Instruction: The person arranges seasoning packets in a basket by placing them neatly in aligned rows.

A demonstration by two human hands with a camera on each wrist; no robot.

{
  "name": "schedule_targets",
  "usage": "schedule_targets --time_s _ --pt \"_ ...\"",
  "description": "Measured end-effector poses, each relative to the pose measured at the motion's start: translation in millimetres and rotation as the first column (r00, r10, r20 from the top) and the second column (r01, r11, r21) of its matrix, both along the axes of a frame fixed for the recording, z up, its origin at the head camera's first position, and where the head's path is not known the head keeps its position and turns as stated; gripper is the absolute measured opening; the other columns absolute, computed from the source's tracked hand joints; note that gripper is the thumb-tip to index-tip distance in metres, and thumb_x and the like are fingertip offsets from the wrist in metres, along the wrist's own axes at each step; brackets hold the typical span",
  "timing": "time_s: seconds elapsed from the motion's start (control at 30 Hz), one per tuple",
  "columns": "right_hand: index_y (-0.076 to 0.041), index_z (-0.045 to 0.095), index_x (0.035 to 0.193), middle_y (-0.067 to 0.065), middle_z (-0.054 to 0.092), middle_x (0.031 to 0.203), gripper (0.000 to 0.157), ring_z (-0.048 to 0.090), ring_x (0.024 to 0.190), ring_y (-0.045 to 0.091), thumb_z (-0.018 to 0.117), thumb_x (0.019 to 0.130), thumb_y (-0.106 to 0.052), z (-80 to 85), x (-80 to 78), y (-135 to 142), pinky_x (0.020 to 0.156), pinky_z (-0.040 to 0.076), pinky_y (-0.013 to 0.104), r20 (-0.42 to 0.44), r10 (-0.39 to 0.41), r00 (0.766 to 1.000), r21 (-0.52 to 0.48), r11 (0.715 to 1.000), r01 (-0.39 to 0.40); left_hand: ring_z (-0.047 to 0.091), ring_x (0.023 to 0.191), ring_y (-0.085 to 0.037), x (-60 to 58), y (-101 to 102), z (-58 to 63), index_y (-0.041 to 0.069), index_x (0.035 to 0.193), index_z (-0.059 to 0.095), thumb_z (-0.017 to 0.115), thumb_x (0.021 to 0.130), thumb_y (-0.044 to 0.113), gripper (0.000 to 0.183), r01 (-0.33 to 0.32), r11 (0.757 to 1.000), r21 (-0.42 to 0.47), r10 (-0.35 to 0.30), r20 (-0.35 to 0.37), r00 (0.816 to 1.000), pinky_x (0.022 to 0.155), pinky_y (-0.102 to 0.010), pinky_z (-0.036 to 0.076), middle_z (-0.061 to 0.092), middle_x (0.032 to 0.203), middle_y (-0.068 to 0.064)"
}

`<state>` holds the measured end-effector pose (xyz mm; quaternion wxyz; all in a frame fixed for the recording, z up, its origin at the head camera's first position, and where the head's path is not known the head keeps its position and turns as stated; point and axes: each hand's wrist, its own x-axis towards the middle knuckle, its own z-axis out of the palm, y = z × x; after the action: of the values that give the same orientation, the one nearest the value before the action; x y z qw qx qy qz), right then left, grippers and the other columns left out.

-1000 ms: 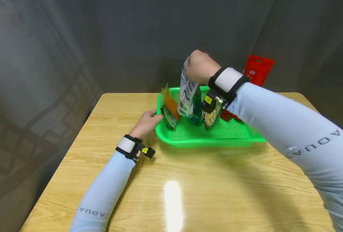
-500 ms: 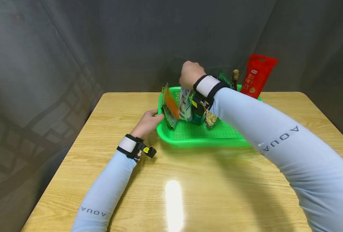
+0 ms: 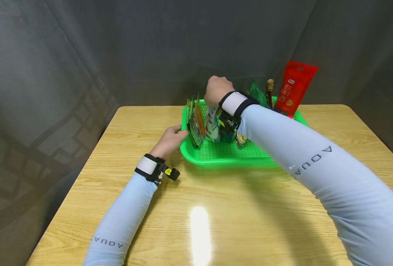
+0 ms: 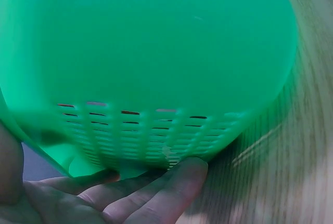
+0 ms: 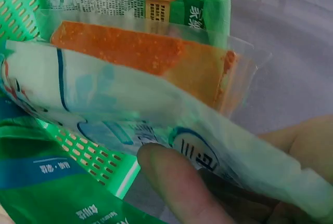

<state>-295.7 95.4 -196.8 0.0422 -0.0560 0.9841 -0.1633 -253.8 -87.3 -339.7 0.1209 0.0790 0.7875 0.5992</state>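
My left hand (image 3: 169, 142) holds the left end of a green plastic basket (image 3: 229, 163), thumb over the rim. In the left wrist view its fingers lie against the basket's slotted outer wall (image 4: 151, 52). My right hand (image 3: 217, 90) pinches the top of a white-and-blue plastic packet (image 5: 119, 96), which stands upright inside the basket. Left of that packet are a clear pack with an orange block (image 5: 119, 47) and green packets (image 3: 193, 129). A green-and-blue packet (image 5: 47, 177) is on its other side. The right forearm covers part of the basket.
A tall red packet (image 3: 296, 88) leans at the basket's back right. Next to it rises a bottle neck with a gold cap (image 3: 270, 85). A green bag (image 3: 257, 94) is partly behind the right wrist. The wooden table (image 3: 143, 218) meets a dark grey curtain behind.
My right hand has come down and slightly left, lowering the white-and-blue packet into the basket next to the orange pack. The left hand has stayed on the rim.
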Motion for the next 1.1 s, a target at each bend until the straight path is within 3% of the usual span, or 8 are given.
schedule_targets --time_s 0.2,0.27,0.53,0.63,0.8,0.97,1.1 --pt "-0.003 0.064 0.078 0.016 0.068 0.085 0.025 0.069 0.054 0.021 0.05 0.097 -0.01 7.4 -0.8 6 0.053 0.058 0.033 0.074 -0.02 0.997 -0.06 0.998 0.025 0.06 0.081 -0.017 -2.1 -2 -0.6 0.007 0.147 0.047 0.048 0.1 0.025 0.05 0.004 1.0 -0.004 -0.004 -0.008 1.0 0.076 -0.032 0.049 0.064 0.115 -0.012" --pt "-0.003 0.063 0.076 0.018 0.069 0.089 0.025 0.068 0.053 0.02 0.049 0.097 -0.009 8.7 -1.9 7 0.054 0.058 0.033 0.082 -0.013 0.997 -0.063 0.998 0.018 0.059 0.075 -0.014 -3.2 -3 -1.8 0.007 0.146 0.048 0.049 0.1 0.025 0.05 0.001 1.0 -0.002 -0.001 -0.009 1.0 0.073 -0.03 0.05 0.066 0.111 -0.013" --pt "-0.012 0.047 0.061 0.004 0.05 0.053 0.036 0.059 0.045 0.016 0.049 0.096 -0.005 5.7 -5.9 6 0.044 0.045 0.026 0.011 0.036 0.999 0.018 0.999 -0.036 0.043 0.051 -0.01 -5.0 -4 -4.2 0.009 0.149 0.045 0.048 0.101 0.026 0.051 0.003 1.0 -0.001 -0.003 0.001 1.0 0.061 -0.035 0.042 0.064 0.091 -0.014" --pt "-0.009 0.053 0.064 0.009 0.061 0.06 0.033 0.067 0.052 0.021 0.05 0.096 -0.007 6.0 -8.0 7 0.048 0.053 0.029 0.043 0.023 0.999 -0.022 1.0 -0.022 0.05 0.057 -0.011 -4.9 -4 -4.0 0.009 0.149 0.045 0.048 0.1 0.026 0.052 0.001 1.0 -0.01 -0.001 0.0 1.0 0.066 -0.033 0.046 0.066 0.097 -0.013" --pt "-0.001 0.067 0.085 0.015 0.069 0.076 0.021 0.072 0.066 0.025 0.052 0.097 -0.01 9.1 -9.2 9 0.055 0.058 0.032 0.098 -0.013 0.995 -0.08 0.997 0.021 0.061 0.072 -0.013 -6.3 -5 -4.8 0.009 0.147 0.047 0.049 0.1 0.026 0.051 0.001 1.0 -0.011 -0.001 -0.002 1.0 0.074 -0.03 0.05 0.067 0.105 -0.012" --pt "0.002 0.068 0.092 0.016 0.071 0.079 0.021 0.073 0.069 0.026 0.054 0.097 -0.014 14.5 -8.9 11 0.055 0.057 0.031 0.083 0.0 0.997 -0.094 0.995 0.008 0.06 0.071 -0.013 -8.0 -7 -6.0 0.009 0.147 0.047 0.049 0.1 0.027 0.051 0.005 1.0 -0.012 -0.005 -0.008 1.0 0.073 -0.031 0.049 0.067 0.108 -0.014" --pt "0.002 0.067 0.091 0.016 0.072 0.081 0.021 0.072 0.062 0.022 0.056 0.097 -0.015 18.6 -9.1 12 0.056 0.057 0.03 0.08 0.012 0.997 -0.1 0.995 -0.004 0.06 0.073 -0.014 -8.4 -9 -6.6 0.01 0.148 0.046 0.048 0.1 0.028 0.052 0.007 1.0 -0.019 -0.007 -0.009 1.0 0.075 -0.032 0.049 0.067 0.111 -0.013"
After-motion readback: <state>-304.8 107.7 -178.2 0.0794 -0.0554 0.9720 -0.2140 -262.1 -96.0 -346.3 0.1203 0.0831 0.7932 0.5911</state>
